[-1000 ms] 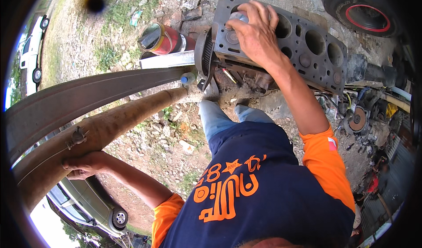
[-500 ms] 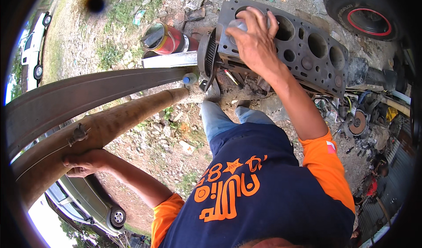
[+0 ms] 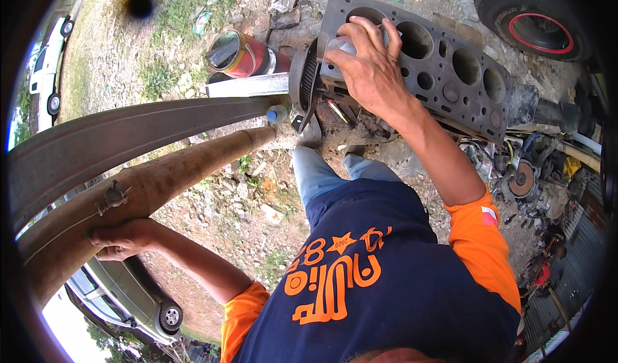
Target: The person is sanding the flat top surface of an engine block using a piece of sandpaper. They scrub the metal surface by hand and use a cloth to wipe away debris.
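Observation:
A grey metal engine block (image 3: 441, 70) lies with its flat face and large round bores turned up. My right hand (image 3: 370, 67) presses on its left end, next to the first bore, fingers curled over a pale grey piece (image 3: 341, 46). The hand covers most of that piece, so its kind is unclear. At the far left my left hand (image 3: 131, 239) grips the underside of a thick wooden pole (image 3: 167, 186), thumb along its side. A metal fitting (image 3: 113, 197) with a wire sits on the pole just above this hand.
A steel beam (image 3: 148, 121) runs above the pole. Beyond their ends are a blue-capped bottle (image 3: 277, 114), a red bucket (image 3: 248, 57) and a ribbed pulley (image 3: 302, 80). A tyre (image 3: 528, 25) lies far right; greasy parts (image 3: 521, 179) lie below it. Vehicles stand left.
My right hand has slid slightly down and left over the block's face, with the pale grey piece under its fingers. My left hand stays on the pole.

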Motion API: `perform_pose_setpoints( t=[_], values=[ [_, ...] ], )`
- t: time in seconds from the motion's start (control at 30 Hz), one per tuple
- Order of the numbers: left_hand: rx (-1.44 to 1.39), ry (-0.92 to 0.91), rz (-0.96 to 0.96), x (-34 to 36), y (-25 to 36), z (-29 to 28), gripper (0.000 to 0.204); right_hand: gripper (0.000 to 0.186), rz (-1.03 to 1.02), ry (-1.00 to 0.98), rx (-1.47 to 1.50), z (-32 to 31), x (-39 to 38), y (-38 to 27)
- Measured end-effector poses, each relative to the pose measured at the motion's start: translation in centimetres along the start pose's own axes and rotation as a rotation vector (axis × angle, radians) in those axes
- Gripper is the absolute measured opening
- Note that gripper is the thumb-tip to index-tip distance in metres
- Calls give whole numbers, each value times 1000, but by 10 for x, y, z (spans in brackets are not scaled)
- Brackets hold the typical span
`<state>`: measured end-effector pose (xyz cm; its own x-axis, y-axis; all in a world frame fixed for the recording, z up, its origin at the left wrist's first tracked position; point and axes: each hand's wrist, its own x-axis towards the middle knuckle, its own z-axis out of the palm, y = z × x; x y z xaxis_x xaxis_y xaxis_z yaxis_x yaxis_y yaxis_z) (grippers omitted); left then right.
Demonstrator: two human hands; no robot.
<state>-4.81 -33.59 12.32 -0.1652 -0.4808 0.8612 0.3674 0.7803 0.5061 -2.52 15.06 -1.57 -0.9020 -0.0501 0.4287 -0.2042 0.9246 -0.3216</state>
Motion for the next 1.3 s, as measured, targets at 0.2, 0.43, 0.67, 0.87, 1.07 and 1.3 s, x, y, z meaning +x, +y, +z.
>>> perform_pose_setpoints(
  t=[0.2,0.43,0.67,0.87,1.07,1.3],
  values=[
    [-11,-35,-36,-4,8,2,69,21,-11,20,-5,-7,4,0],
    [-13,-57,-92,-9,6,5,73,20,-18,-3,-16,-7,5,8],
    [-3,-32,-42,-5,9,2,72,20,-83,-25,-44,-11,12,19],
    [-21,5,6,-5,6,3,67,18,-97,-28,-21,-11,16,26],
    [-2,6,-4,-4,8,3,66,16,-125,-80,8,-15,14,21],
    [-33,-3,-10,-9,6,6,68,17,-114,-55,0,-13,14,27]
  ],
)
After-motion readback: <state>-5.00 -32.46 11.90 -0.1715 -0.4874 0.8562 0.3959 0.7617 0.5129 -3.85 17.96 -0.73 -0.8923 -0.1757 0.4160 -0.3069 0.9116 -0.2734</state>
